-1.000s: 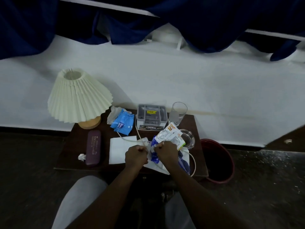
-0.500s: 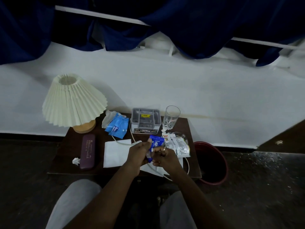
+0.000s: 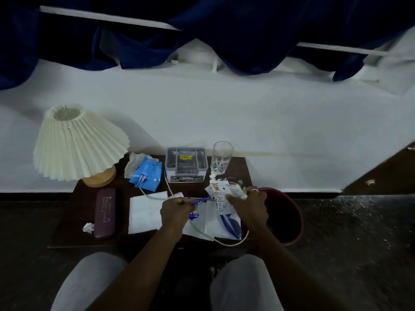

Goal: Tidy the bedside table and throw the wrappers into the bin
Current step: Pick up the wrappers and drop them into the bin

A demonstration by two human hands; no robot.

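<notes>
Since half a second ago the hands have parted. Right hand (image 3: 249,205) now grips the white wrapper (image 3: 219,195) at the table (image 3: 74,218) edge just beside the bin (image 3: 284,217), whose open mouth lies just past the knuckles. This wrapper's long axis runs away from the person. Left hand (image 3: 176,209), farther from the bin, pinches the blue wrapper (image 3: 198,200), its thin strip pointing binward.
</notes>
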